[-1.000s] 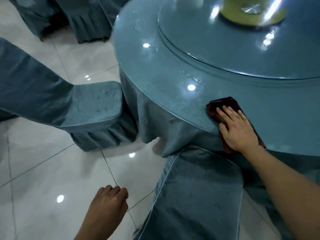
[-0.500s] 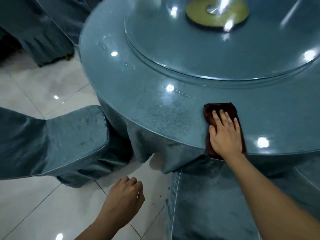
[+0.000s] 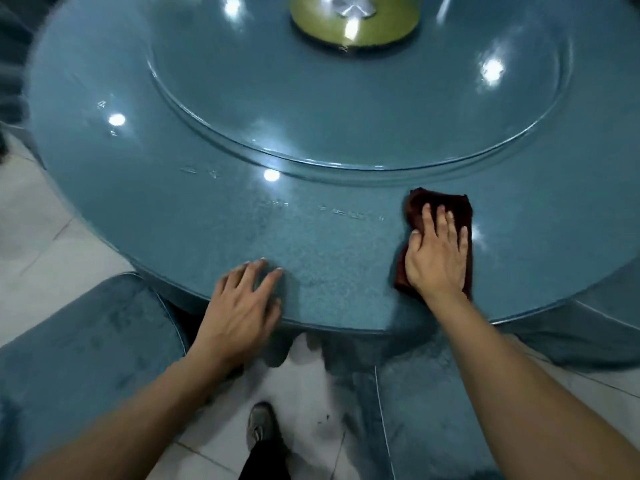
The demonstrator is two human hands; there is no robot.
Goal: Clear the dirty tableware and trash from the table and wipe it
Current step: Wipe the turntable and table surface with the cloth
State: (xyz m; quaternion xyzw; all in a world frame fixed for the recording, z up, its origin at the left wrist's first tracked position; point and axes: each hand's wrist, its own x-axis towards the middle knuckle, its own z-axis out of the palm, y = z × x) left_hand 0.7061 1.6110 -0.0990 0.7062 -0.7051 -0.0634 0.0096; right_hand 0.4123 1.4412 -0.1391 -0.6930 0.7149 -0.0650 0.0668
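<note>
A round blue table (image 3: 145, 188) with a glass top fills the upper view. A dark red cloth (image 3: 450, 206) lies flat near its front edge. My right hand (image 3: 437, 258) presses on the cloth with straight fingers. My left hand (image 3: 242, 306) rests on the table's front rim, fingers spread and holding nothing. Thin streaks of water (image 3: 346, 213) show on the glass left of the cloth.
A glass turntable (image 3: 311, 126) with a gold hub (image 3: 353, 22) sits in the table's middle. Blue-covered chairs stand at front left (image 3: 86, 341) and front right (image 3: 426, 410). My shoe (image 3: 259, 427) is on the white tiled floor (image 3: 41, 244) between them.
My left hand rose from beside the chair and now rests on the table's rim. My right hand with the cloth slid away from the edge. The view swung to face the table squarely.
</note>
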